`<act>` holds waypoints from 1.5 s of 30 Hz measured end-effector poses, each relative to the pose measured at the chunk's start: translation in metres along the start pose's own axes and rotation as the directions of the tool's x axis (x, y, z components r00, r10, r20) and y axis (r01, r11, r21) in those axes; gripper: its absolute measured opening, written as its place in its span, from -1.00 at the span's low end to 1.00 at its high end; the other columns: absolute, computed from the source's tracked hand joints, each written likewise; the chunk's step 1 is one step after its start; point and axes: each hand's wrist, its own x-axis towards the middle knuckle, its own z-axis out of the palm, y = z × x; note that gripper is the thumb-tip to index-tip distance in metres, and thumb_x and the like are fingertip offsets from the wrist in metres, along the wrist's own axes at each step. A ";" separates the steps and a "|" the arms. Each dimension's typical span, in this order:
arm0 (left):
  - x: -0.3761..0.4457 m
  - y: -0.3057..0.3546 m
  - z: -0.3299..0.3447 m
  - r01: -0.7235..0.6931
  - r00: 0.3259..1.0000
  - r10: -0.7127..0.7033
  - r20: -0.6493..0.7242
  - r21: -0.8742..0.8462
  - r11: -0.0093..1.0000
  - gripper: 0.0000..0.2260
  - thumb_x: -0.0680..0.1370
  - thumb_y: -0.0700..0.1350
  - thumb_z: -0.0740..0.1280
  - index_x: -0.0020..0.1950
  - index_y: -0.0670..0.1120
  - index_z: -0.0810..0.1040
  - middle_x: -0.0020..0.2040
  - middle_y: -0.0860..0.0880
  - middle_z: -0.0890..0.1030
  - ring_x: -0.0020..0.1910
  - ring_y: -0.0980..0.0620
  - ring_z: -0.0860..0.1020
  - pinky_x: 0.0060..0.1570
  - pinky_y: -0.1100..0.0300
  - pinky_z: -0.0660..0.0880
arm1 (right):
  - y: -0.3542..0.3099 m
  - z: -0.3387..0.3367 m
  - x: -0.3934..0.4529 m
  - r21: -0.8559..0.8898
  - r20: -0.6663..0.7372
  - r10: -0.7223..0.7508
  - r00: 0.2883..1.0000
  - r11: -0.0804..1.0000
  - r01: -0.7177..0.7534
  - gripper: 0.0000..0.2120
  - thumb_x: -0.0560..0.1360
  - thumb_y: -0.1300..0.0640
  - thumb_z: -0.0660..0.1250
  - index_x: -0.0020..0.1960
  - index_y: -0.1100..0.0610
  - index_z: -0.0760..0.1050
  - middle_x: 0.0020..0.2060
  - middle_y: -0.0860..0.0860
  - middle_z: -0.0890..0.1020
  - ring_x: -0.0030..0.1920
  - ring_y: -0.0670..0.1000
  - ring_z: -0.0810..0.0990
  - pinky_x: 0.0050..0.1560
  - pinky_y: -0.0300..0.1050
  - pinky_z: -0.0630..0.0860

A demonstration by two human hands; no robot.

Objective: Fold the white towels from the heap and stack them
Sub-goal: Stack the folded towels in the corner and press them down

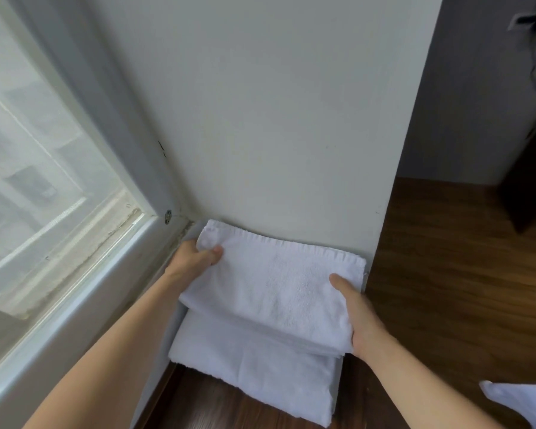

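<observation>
A folded white towel (276, 283) is held above another folded white towel (254, 373) that lies on the dark wooden floor against the wall. My left hand (195, 258) grips the upper towel's far left corner, thumb on top. At its near right edge my right hand (358, 317) holds it, thumb on top and fingers underneath. The upper towel covers the far part of the lower one; whether the two touch is unclear. A corner of a further white towel (517, 400) shows at the bottom right.
A white wall (276, 134) stands right behind the towels, ending in a corner edge (381, 230) on the right. A window with a pale frame (84, 267) runs along the left. Wooden floor (446, 274) extends to the right, with dark furniture (526, 181) at the far right.
</observation>
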 end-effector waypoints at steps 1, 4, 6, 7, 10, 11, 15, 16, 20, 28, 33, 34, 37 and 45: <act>0.000 0.000 0.000 -0.003 1.000 0.003 0.000 -0.019 1.000 -0.77 0.47 0.05 0.51 -0.02 -0.08 0.66 -0.09 -0.04 0.72 -0.08 -0.07 0.69 0.09 -0.02 0.62 | 0.001 0.000 0.003 -0.009 -0.013 0.001 1.000 1.000 -0.001 -0.57 0.55 -0.09 0.44 0.35 0.01 0.45 -0.09 -0.09 0.53 -0.11 -0.05 0.50 -0.09 -0.06 0.43; 0.000 0.000 0.001 0.002 1.000 -0.002 0.011 -0.017 1.000 -0.67 0.39 0.12 0.51 0.00 -0.08 0.67 -0.07 -0.05 0.73 -0.07 -0.08 0.70 0.09 -0.04 0.63 | 0.008 -0.002 0.010 -0.042 -0.047 0.039 0.998 0.998 -0.041 -0.42 0.52 -0.13 0.47 0.45 0.02 0.43 -0.04 -0.09 0.54 -0.03 -0.01 0.53 0.04 -0.03 0.44; 0.000 -0.001 0.006 -0.008 1.000 0.008 0.007 0.076 0.997 -0.65 0.45 0.15 0.49 0.04 -0.09 0.66 -0.03 -0.06 0.71 -0.01 -0.10 0.67 0.06 0.04 0.59 | 0.012 -0.005 0.016 -0.065 -0.066 0.051 0.996 0.996 -0.056 -0.44 0.51 -0.14 0.48 0.42 0.04 0.45 0.00 -0.06 0.57 -0.04 -0.01 0.55 -0.06 -0.04 0.47; 0.000 0.000 0.009 -0.004 1.000 0.004 0.000 0.142 0.990 -0.64 0.49 0.16 0.47 0.08 -0.11 0.64 0.00 -0.07 0.69 0.04 -0.12 0.65 0.02 0.09 0.54 | 0.013 -0.005 0.017 -0.081 -0.080 0.055 0.995 0.995 -0.061 -0.45 0.50 -0.14 0.49 0.40 0.04 0.45 0.02 -0.04 0.59 -0.03 0.00 0.56 -0.07 -0.03 0.49; -0.004 0.013 0.013 0.000 0.999 0.013 -0.029 0.416 0.909 -0.52 0.55 0.20 0.39 0.22 -0.17 0.52 0.13 -0.10 0.63 0.17 -0.18 0.60 0.03 0.10 0.48 | 0.014 -0.006 0.021 -0.100 -0.098 0.078 0.992 0.991 -0.088 -0.38 0.43 -0.19 0.53 0.39 0.04 0.48 0.15 0.05 0.63 0.11 0.12 0.61 0.13 0.08 0.53; -0.007 0.019 0.014 -0.012 0.997 0.049 -0.059 0.516 0.857 -0.48 0.55 0.21 0.39 0.27 -0.18 0.48 0.18 -0.13 0.62 0.19 -0.19 0.60 0.05 0.07 0.50 | 0.013 -0.006 0.021 -0.129 -0.114 0.079 0.990 0.987 -0.094 -0.37 0.41 -0.20 0.54 0.37 0.05 0.50 0.17 0.07 0.63 0.13 0.14 0.61 0.15 0.09 0.54; -0.038 0.038 0.035 -0.014 0.854 0.475 -0.210 0.905 0.425 -0.51 0.50 0.05 0.49 0.29 -0.13 0.39 0.10 -0.11 0.59 0.06 -0.14 0.61 -0.10 0.04 0.51 | 0.010 -0.008 0.007 -0.433 -0.287 -0.185 0.940 0.900 0.045 -0.44 0.36 -0.19 0.56 0.09 0.24 0.55 0.00 0.15 0.66 -0.11 0.10 0.62 -0.14 -0.04 0.55; -0.048 0.038 0.044 -0.098 0.769 0.619 -0.160 0.928 0.361 -0.60 0.47 -0.03 0.49 0.21 -0.12 0.46 0.02 -0.11 0.58 -0.02 -0.14 0.59 -0.16 0.04 0.48 | 0.016 -0.011 0.003 -0.630 -0.332 -0.415 0.847 0.766 0.127 -0.42 0.33 -0.16 0.56 0.10 0.27 0.54 0.02 0.20 0.65 -0.08 0.15 0.61 -0.10 0.02 0.55; -0.058 0.016 0.073 -0.505 0.575 0.818 0.026 0.797 0.330 -0.69 0.56 0.04 0.29 0.11 -0.19 0.57 0.20 -0.22 0.56 0.19 -0.29 0.54 0.15 -0.16 0.49 | 0.036 0.024 -0.017 -0.804 0.266 -0.918 0.293 -0.044 0.593 -0.68 0.45 0.21 0.42 0.18 0.25 0.53 0.05 0.14 0.57 0.09 0.17 0.52 0.13 0.11 0.49; -0.025 -0.024 0.062 -0.505 0.812 0.545 0.211 0.723 0.471 -0.21 0.51 0.41 -0.11 0.67 0.10 -0.16 0.67 -0.03 -0.22 0.61 -0.03 -0.36 0.58 -0.13 -0.28 | 0.039 0.110 0.048 -0.685 0.725 -0.374 0.578 -0.481 0.548 -0.33 0.59 -0.18 0.03 0.59 0.17 0.30 0.58 0.17 0.32 0.62 0.20 0.20 0.59 0.31 0.06; -0.013 -0.036 0.064 -0.470 0.838 0.533 0.118 0.653 0.594 -0.10 0.43 0.59 -0.08 0.66 0.17 -0.12 0.68 0.03 -0.18 0.64 0.02 -0.27 0.60 -0.08 -0.24 | 0.026 0.071 0.063 -0.662 0.733 -0.345 0.585 -0.558 0.500 -0.28 0.61 -0.33 -0.06 0.68 -0.03 0.04 0.68 0.05 0.02 0.67 0.06 -0.10 0.63 0.16 -0.11; -0.012 -0.036 0.065 -0.473 0.836 0.537 0.110 0.640 0.606 -0.09 0.42 0.60 -0.05 0.66 0.17 -0.11 0.68 0.04 -0.16 0.64 0.03 -0.26 0.60 -0.07 -0.23 | 0.024 0.062 0.064 -0.661 0.732 -0.335 0.593 -0.559 0.500 -0.28 0.62 -0.32 -0.08 0.69 -0.02 -0.02 0.68 0.05 -0.04 0.67 0.04 -0.15 0.63 0.13 -0.13; -0.009 -0.038 0.067 -0.480 0.837 0.537 0.104 0.610 0.630 -0.08 0.44 0.58 0.02 0.67 0.15 -0.13 0.68 0.05 -0.16 0.64 0.06 -0.26 0.60 -0.04 -0.24 | 0.024 0.040 0.063 -0.622 0.764 -0.305 0.568 -0.583 0.523 -0.29 0.65 -0.28 -0.10 0.70 0.02 -0.08 0.68 0.05 -0.12 0.66 0.02 -0.25 0.63 0.05 -0.16; -0.011 -0.037 0.070 -0.442 0.866 0.489 0.105 0.618 0.650 0.07 0.39 0.60 -0.04 0.67 -0.07 -0.20 0.68 -0.01 -0.21 0.64 0.07 -0.27 0.59 0.01 -0.29 | 0.041 -0.002 0.049 -0.674 0.738 -0.423 0.526 -0.507 0.538 -0.38 0.70 -0.17 -0.05 0.68 0.08 0.04 0.67 0.00 -0.02 0.67 -0.03 -0.17 0.63 -0.01 -0.15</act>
